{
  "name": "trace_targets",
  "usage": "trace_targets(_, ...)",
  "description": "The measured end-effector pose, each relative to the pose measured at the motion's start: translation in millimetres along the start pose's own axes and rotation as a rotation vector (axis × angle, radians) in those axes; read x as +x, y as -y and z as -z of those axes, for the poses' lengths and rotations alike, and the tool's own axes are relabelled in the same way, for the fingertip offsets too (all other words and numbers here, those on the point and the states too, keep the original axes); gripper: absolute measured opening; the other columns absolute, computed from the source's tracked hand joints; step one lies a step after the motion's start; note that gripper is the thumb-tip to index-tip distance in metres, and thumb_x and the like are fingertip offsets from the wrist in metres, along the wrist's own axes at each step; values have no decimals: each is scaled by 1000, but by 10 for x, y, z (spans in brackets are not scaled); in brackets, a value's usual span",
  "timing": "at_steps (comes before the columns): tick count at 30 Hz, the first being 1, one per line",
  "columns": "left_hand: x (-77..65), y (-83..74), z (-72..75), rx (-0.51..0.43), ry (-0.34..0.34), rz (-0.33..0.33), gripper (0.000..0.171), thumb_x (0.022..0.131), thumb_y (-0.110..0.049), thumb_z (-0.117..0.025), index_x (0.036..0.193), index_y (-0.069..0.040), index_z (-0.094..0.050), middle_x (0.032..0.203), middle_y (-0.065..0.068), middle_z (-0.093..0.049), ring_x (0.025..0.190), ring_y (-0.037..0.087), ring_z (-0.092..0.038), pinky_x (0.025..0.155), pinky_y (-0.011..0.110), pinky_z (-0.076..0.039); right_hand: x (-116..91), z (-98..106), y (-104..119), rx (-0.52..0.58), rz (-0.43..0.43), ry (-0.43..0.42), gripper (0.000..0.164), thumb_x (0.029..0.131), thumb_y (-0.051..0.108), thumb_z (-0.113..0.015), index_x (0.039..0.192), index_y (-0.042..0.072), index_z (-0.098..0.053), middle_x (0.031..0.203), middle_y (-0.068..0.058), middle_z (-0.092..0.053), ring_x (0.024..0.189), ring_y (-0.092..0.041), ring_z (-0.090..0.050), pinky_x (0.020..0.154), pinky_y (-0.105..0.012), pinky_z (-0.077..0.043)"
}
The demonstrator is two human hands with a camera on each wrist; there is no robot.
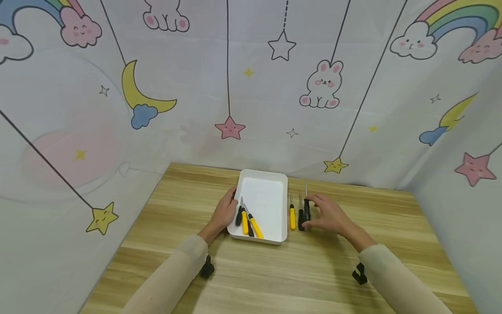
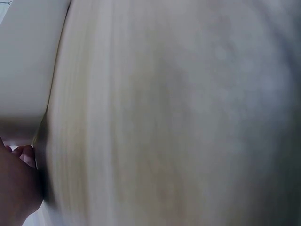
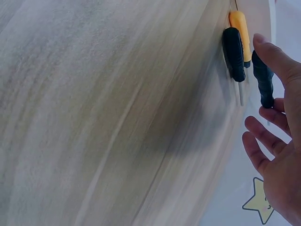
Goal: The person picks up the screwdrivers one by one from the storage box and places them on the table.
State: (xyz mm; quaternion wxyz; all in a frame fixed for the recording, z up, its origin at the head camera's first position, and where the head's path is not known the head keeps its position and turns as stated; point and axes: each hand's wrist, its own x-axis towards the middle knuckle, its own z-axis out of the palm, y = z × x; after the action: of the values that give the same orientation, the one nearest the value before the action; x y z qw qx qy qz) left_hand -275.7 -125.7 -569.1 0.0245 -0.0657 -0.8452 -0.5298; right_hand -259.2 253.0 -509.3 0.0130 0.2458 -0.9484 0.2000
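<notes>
My left hand [image 1: 225,210] grips the left side of a white tray [image 1: 268,205], thumb at the rim; in the left wrist view its fingers [image 2: 28,154] curl at the tray's edge. Several tools with yellow handles [image 1: 256,227] and black handles [image 1: 238,218] lie in the tray's lower left. To the right of the tray, my right hand [image 1: 329,216] pinches a black-handled screwdriver [image 3: 263,80] between thumb and fingertips, shaft pointing away from me. Just left of it on the table lie another black screwdriver [image 3: 233,54] and a yellow-handled one [image 1: 292,218].
The wood-grain table [image 1: 259,279] backs onto a white cloth wall [image 1: 266,100] printed with stars, rabbits and clouds. Similar cloth walls stand at both sides. Black wrist mounts [image 1: 207,268] hang below both sleeves.
</notes>
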Motion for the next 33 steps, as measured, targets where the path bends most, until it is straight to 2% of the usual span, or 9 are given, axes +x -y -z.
trace_targets(7,0,-7,3,4,5,22,57,110,-12,-38,166,-5,-32,168,14,-37,155,29,-35,127,47,-27,-30,-16,-25,-9,5,-3,92,74,47,-96,145,2,-60,141,-18,-63,109,-35,-68,95,-56,-56)
trace_targets(22,-6,-9,0,-4,-1,11,58,109,-11,-38,165,-2,-32,168,18,-38,154,33,-37,126,50,-28,-87,-61,-91,-34,-15,28,94,74,51,-95,144,-1,-59,140,-20,-62,109,-33,-67,92,-54,-57)
trace_targets(33,0,-16,3,-10,0,11,57,109,-11,-38,165,-2,-32,168,17,-38,154,33,-37,126,50,-28,-135,-109,-89,-31,-27,47,93,75,53,-93,144,0,-60,143,-21,-60,119,-37,-63,102,-58,-53)
